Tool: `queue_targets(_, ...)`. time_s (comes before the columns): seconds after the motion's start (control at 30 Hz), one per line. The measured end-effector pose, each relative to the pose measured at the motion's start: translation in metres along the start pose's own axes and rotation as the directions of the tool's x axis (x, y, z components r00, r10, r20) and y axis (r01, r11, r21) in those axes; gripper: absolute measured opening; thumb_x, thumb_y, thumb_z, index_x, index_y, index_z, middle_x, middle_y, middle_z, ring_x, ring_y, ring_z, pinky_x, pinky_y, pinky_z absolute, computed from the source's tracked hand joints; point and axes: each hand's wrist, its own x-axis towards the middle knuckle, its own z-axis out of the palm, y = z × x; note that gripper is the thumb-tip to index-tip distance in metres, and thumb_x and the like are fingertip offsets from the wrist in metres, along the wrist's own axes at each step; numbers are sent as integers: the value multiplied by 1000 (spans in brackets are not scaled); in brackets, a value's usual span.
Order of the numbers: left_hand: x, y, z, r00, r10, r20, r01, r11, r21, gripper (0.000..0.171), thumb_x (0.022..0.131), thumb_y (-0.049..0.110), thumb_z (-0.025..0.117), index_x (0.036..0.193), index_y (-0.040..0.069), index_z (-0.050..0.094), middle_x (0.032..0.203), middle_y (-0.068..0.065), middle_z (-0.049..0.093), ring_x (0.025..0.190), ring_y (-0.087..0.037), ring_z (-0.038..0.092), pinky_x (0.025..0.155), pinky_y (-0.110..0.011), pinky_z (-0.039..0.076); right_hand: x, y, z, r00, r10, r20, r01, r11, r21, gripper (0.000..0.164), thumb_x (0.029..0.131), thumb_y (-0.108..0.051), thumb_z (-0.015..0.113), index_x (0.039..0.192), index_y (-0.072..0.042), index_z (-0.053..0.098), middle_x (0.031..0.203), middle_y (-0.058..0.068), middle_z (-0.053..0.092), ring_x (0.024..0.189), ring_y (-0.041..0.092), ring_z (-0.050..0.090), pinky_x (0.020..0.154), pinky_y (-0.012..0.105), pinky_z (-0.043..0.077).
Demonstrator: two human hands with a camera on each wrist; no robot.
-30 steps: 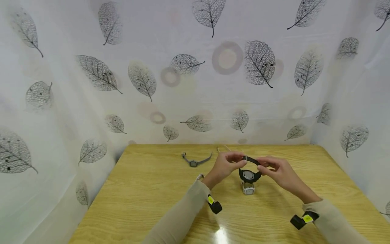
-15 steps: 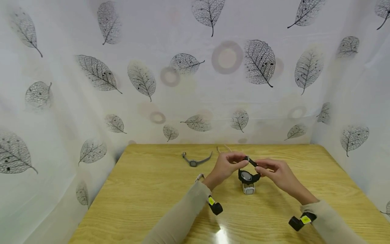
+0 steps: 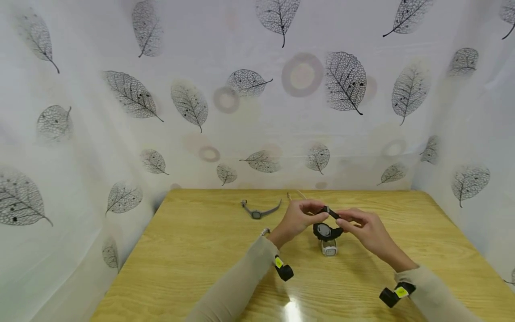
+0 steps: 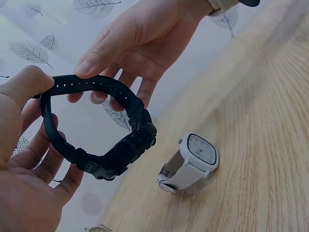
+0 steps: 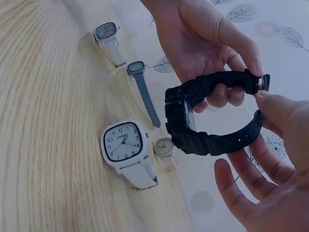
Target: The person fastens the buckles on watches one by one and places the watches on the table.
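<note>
A black wristwatch is held above the table, its strap bent round into a loop with the face at the bottom. My left hand pinches the buckle end of the strap between thumb and fingers. With thumb and fingertips my right hand grips the holed end of the strap. In the right wrist view the buckle lies right by both thumbs. Just below the black watch, a white square-faced watch stands on the table with its strap looped.
A grey watch lies spread out on the wooden table, left of my hands. Another white watch is partly hidden by my left wrist in the head view. A small pale watch lies near the back edge. Leaf-patterned curtain surrounds the table.
My right hand has shifted slightly left, and the strap between the hands now slants down to the right. The black watch's face has turned and moved a little left. Both hands keep their hold.
</note>
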Motion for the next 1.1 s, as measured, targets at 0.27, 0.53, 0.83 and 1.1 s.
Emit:
queue_targets(0.27, 0, 2, -2, 1000, -2, 9, 2, 1000, -10, 20, 92, 11, 79, 111, 6, 78, 93, 4, 74, 84, -6, 66, 70, -22, 56, 2, -2, 5, 1000, 8, -17, -8, 1000, -21, 26, 102, -22, 68, 126, -15, 73, 111, 2, 70, 95, 12, 68, 77, 31, 62)
queue_targets(0.53, 1, -1, -5, 999, -15, 29, 13, 998, 59, 19, 91, 17, 81, 108, 10, 79, 92, 7, 73, 82, -5, 65, 70, -23, 56, 0, -4, 8, 999, -5, -44, 6, 1000, 19, 24, 103, -17, 66, 125, -11, 72, 111, 10, 69, 96, 11, 68, 77, 30, 62)
queue_targets(0.83, -1, -6, -3, 1000, -27, -10, 26, 998, -63, 19, 97, 16, 75, 114, 8, 77, 99, 2, 74, 91, -25, 68, 77, -28, 57, 1, -7, 8, 997, 51, -61, -47, 996, 75, 28, 103, -21, 67, 128, -9, 69, 112, 11, 72, 98, 11, 69, 80, 28, 61)
queue_targets(1.1, -1, -5, -2, 1000, -11, -18, 10, 999, -53, 16, 96, 16, 76, 109, 8, 78, 95, 1, 74, 82, -10, 65, 72, -29, 54, 0, -4, 6, 995, 61, -84, -55, 996, 64, 27, 102, -21, 67, 127, -9, 70, 113, 13, 72, 100, 8, 68, 84, 22, 58)
